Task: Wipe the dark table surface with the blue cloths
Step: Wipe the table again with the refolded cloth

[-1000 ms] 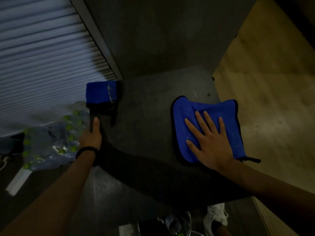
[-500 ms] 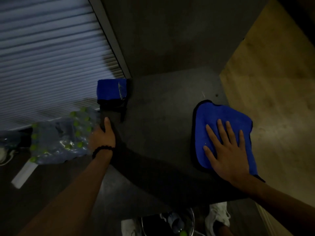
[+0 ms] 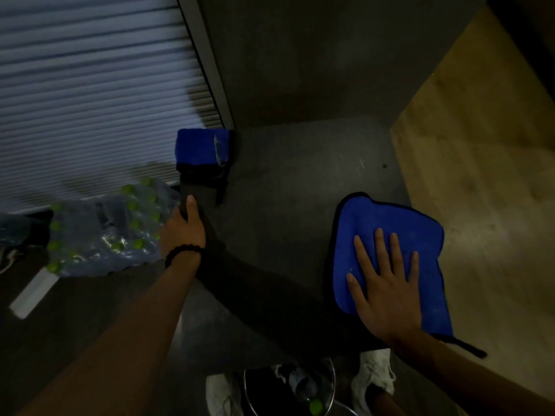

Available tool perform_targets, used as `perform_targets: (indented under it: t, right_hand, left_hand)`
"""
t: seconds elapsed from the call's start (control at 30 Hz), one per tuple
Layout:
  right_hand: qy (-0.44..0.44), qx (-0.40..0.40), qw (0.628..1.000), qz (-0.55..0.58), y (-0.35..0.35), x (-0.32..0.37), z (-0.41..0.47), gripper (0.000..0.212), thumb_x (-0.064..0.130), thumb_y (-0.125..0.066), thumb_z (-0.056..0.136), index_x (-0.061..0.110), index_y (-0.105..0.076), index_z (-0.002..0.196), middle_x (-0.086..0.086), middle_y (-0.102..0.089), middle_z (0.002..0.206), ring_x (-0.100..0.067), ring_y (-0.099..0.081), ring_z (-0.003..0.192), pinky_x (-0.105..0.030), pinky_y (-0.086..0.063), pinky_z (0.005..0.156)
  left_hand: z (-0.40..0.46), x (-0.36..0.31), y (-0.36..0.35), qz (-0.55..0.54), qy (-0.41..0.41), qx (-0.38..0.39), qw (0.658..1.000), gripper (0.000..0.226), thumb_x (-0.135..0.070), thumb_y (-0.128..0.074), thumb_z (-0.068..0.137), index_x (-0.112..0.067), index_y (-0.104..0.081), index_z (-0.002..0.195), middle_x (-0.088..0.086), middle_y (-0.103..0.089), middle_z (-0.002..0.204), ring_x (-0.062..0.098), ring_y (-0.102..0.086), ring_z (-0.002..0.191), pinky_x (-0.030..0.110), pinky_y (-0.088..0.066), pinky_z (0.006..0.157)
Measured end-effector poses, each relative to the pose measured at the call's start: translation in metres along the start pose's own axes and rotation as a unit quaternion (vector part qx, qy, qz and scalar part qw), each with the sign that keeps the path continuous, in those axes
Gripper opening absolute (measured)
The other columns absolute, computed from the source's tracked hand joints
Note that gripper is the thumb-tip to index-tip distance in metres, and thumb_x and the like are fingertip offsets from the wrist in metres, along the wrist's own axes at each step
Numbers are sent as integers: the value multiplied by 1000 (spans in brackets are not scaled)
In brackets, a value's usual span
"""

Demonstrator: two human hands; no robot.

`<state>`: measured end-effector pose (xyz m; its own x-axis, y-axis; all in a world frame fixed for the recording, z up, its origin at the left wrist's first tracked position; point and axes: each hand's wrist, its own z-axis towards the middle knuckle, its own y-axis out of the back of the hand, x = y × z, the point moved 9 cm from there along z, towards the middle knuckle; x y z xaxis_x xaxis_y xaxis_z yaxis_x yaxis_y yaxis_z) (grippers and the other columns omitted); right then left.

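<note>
The dark table fills the middle of the view. A blue cloth with black trim lies spread near the table's right edge, its black loop hanging off the near right corner. My right hand presses flat on it with the fingers spread. A second blue cloth sits folded at the far left corner, untouched. My left hand grips the table's left edge, thumb on top and fingers hidden below the edge.
A wrapped pack of green-capped bottles lies left of the table, close to my left hand. A ribbed shutter stands behind it. Light wooden floor runs along the right. A round bin and my white shoes show below.
My right hand slid the spread cloth rightward across the table to its right edge, then slightly toward me. My left hand kept its grip on the left edge.
</note>
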<state>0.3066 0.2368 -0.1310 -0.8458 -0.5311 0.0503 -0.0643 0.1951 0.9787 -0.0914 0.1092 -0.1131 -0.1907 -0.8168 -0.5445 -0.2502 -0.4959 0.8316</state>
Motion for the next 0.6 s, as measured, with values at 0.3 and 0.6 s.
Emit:
perform_targets:
  t: [0.3,0.6]
  right_hand:
    - [46,4,999,1,-9,49,-10,72,66,-18,99,32,-8,161,-8,-1,170,-33,-1,156,-69,-12,118]
    - [129,13,991,13,-10,130,-6,74,69,-16,98,31,-9,161,-11,-5,170,-34,0,156,-67,-8,118]
  left_hand:
    - [5,5,-4,-17,3,5,1000,63,-51,-33,99,-1,-45,136,26,-46,139,39,-42,125,42,-27,105]
    - [17,22,-25,-34,27,102,994,67,-57,-24,97,-12,-32,146,16,-32,152,33,-31,137,38,-16,114]
